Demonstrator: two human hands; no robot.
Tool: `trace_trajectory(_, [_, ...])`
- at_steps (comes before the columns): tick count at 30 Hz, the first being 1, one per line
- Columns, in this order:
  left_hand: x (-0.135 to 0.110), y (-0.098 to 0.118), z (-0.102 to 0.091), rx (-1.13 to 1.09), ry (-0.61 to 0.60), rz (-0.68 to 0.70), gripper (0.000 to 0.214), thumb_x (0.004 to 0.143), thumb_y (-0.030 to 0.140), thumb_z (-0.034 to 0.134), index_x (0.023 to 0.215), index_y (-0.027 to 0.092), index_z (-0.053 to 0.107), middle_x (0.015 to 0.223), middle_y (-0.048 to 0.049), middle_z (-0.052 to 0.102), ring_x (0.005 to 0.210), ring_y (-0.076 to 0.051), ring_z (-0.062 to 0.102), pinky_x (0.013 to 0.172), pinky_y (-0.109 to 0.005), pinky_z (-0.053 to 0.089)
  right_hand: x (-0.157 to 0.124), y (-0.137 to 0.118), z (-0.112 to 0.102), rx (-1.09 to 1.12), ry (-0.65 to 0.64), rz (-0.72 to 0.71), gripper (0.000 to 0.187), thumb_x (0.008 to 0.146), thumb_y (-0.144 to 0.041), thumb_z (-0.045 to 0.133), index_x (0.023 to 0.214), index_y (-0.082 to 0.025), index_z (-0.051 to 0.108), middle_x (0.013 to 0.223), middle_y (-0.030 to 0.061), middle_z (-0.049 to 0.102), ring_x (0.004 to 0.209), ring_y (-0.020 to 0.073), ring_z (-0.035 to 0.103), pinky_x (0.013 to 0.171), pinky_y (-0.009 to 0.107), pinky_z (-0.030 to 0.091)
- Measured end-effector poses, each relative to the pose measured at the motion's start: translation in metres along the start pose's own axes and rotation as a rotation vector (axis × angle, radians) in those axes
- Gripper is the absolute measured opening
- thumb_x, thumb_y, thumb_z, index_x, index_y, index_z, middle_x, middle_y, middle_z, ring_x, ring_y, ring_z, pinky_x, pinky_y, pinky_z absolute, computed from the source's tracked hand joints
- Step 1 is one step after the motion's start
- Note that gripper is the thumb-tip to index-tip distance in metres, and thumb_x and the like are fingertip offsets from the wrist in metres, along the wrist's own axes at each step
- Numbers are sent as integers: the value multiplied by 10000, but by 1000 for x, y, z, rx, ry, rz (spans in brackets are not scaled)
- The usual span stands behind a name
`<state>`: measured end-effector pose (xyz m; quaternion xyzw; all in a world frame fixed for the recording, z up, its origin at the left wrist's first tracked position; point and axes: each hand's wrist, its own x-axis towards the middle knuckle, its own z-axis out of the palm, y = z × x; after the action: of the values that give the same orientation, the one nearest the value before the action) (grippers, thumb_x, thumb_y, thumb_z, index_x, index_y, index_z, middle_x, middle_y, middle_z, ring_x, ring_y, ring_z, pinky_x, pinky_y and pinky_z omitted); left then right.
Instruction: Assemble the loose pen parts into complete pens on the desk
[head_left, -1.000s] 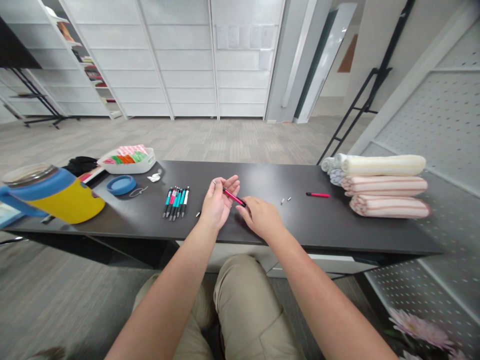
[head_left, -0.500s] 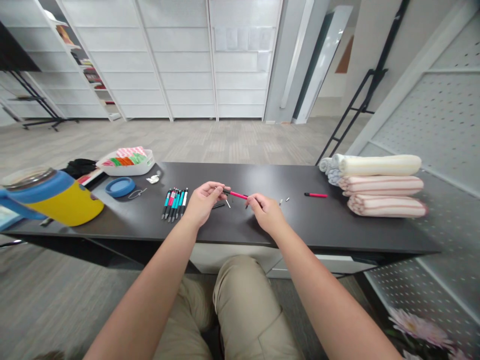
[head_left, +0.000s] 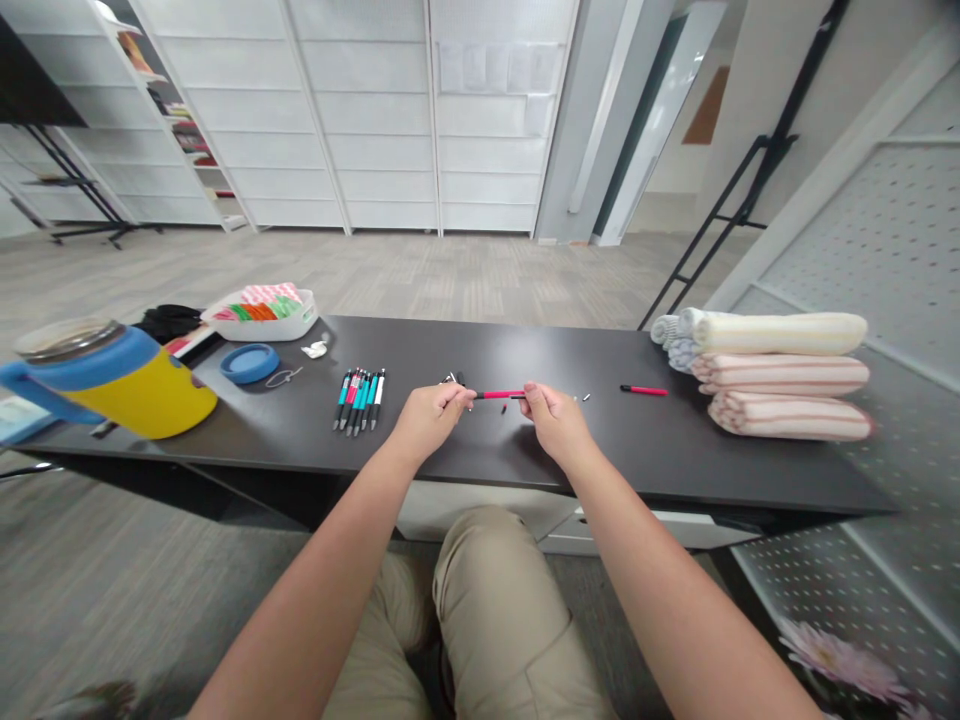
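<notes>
My left hand (head_left: 433, 414) and my right hand (head_left: 552, 414) each pinch one end of a red pen (head_left: 498, 394), held level just above the black table (head_left: 652, 450). The left fingers close on the pen's dark clip end, the right fingers on the other end. Small loose pen parts (head_left: 582, 398) lie on the table just right of my right hand. A bundle of several teal, red and black pens (head_left: 361, 389) lies left of my left hand. Another red pen piece (head_left: 643, 390) rests farther right.
A stack of rolled towels (head_left: 780, 373) sits at the right end. At the left stand a yellow and blue jug (head_left: 120, 385), a blue lid (head_left: 249, 362), a white tray of coloured items (head_left: 262, 309) and a small white object (head_left: 315, 349). My knees are below the table edge.
The left hand turned from palm-up to a pinch. Both hands moved away from me and the pen swung from slanted to level between them.
</notes>
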<state>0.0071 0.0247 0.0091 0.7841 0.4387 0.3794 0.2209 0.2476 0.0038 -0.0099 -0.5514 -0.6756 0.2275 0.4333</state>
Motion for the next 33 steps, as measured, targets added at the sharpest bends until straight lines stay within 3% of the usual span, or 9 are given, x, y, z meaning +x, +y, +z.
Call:
trace_trajectory(5, [0, -1, -2, -43, 14, -84, 441, 1015, 487, 517, 732, 199, 693, 551, 25, 567, 564, -139, 528, 607, -260, 361, 0, 0, 2, 29, -48, -26, 578, 1068, -631, 329, 825, -218, 653, 708, 16, 638, 662, 174, 591, 659, 280, 427])
trace_trajectory(9, [2, -4, -2, -180, 49, -203, 562, 1021, 587, 456, 668, 191, 639, 497, 28, 511, 507, -131, 484, 574, -264, 354, 0, -3, 4, 63, -79, -68, 443, 1055, -566, 436, 1085, -216, 706, 773, 13, 669, 687, 176, 598, 672, 282, 438])
trace_trajectory(14, [4, -8, -1, -298, 72, -249, 568, 992, 633, 497, 695, 186, 680, 500, 26, 525, 502, -128, 472, 570, -265, 369, -1, -6, 5, 174, -66, -52, 429, 1014, -559, 537, 1206, -209, 693, 848, 28, 724, 755, 183, 649, 709, 285, 475])
trace_trajectory(18, [4, -10, 0, -257, 48, -194, 537, 1002, 599, 506, 717, 187, 699, 527, 24, 546, 538, -133, 495, 597, -262, 383, -1, -6, 4, 136, -66, 12, 453, 1048, -571, 446, 1042, -206, 715, 677, -9, 655, 608, 158, 575, 624, 275, 431])
trace_trajectory(20, [4, -11, 1, -233, 32, -167, 529, 1011, 582, 499, 726, 187, 704, 540, 23, 555, 557, -135, 513, 617, -261, 395, -1, -4, 4, 136, -59, 8, 420, 1029, -568, 488, 988, -207, 700, 693, -9, 656, 612, 153, 568, 619, 271, 428])
trace_trajectory(25, [3, -10, 1, -177, -5, -131, 524, 1029, 561, 476, 742, 190, 710, 560, 18, 578, 587, -146, 551, 639, -262, 409, -5, -2, 3, 168, -93, 7, 414, 986, -564, 569, 1178, -216, 689, 847, 19, 734, 695, 175, 639, 646, 274, 475])
trace_trajectory(28, [1, -7, 4, -93, -112, -29, 485, 1031, 509, 503, 724, 195, 710, 611, 4, 636, 628, -152, 589, 653, -262, 412, -12, -5, -5, 36, -158, -8, 412, 1034, -538, 492, 1126, -235, 755, 872, 35, 772, 781, 207, 695, 723, 298, 503])
trace_trajectory(33, [-3, -5, 15, 1, -205, 190, 247, 986, 434, 633, 991, 242, 787, 908, -47, 781, 813, -197, 682, 755, -290, 458, -23, -7, -19, -127, -244, -112, 323, 1037, -445, 532, 965, -242, 771, 915, 35, 794, 832, 217, 713, 801, 308, 500])
